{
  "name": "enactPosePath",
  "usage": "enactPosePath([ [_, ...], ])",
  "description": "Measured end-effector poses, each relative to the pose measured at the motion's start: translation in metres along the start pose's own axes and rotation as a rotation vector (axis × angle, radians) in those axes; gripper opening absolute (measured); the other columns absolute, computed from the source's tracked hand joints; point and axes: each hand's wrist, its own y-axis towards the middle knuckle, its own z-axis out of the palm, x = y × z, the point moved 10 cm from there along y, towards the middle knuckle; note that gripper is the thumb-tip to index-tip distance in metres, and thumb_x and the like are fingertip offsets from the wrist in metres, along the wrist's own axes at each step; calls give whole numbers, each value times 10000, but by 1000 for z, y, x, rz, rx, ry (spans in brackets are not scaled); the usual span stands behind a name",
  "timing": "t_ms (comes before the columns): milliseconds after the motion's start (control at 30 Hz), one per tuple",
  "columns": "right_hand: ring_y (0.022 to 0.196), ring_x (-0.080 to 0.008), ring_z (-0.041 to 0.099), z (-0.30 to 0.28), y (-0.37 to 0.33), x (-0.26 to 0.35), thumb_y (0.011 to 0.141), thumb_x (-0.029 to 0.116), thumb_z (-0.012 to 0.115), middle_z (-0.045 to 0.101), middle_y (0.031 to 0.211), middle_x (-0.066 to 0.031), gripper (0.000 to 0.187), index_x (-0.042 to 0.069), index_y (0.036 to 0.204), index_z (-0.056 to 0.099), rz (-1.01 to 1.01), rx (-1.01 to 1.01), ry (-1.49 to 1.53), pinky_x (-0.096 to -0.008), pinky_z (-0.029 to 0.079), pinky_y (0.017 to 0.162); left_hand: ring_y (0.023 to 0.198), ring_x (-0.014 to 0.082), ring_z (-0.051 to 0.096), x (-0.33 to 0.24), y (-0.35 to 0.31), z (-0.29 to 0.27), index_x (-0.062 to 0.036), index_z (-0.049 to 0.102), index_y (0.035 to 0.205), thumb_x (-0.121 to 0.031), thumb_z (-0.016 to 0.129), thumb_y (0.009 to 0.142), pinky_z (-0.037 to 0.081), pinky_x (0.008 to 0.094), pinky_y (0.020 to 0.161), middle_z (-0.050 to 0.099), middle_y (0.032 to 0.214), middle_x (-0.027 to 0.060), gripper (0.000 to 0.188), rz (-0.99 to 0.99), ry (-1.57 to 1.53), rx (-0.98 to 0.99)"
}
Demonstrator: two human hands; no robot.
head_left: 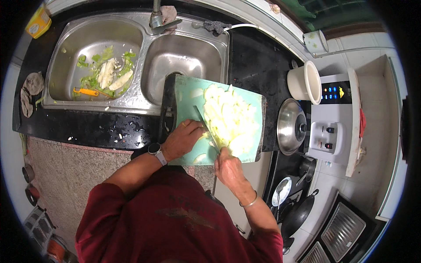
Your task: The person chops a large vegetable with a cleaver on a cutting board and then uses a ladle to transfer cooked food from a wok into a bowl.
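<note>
The double sink [184, 55] is smooth, shiny metal, the black tabletop [254, 55] glossy, the green cutting board [186, 105] matt and plastic-looking, the domed lid [288, 127] polished metal.

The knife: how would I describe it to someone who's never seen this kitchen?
Find the steel double sink; by its right basin lies a pale green cutting board. The right hand grips the knife there, between the left hand and a heap of pale chopped vegetable. Its dark, straight blade stands out from those pale pieces.
</note>
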Motion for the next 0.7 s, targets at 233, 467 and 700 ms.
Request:
enactPosePath([
  [233, 641, -424, 644, 5, 12, 3, 825, 14, 638, 600, 692, -255, 188, -66, 917, 495, -54, -109, 36, -474, 533, 580, 1019, 333, 562, 2, 0, 5, 9, 624, 1072, -18, 595, 852, 470, 408, 933, 597, 1095, 149, 223, -10, -43, 30],
  [467, 624, -478, 624, 4, 5, 1, 853, 14, 616, 588, 650, -287, 173, -42, 916, 465, -46, -109, 67, -513, 525, 577, 1007, 315, 572, 3, 0, 4, 5, 630, 1096, -25, 571, 854, 470, 407, 916, 600, 1105, 135, 251, -2, -15, 1],
  [700, 643, -480, 628, -6, -2, 5, 845, 8, 624, 582, 648, -290, 197, -51, 938, 460, 5, -42, 76, -524, 526, 595, 1012, 319, 567, 3, -2, 3, -7, 626, 1069, -43, 595, 852, 468, 408, 920, 588, 1085, 136, 222, -5, -27, 17],
])
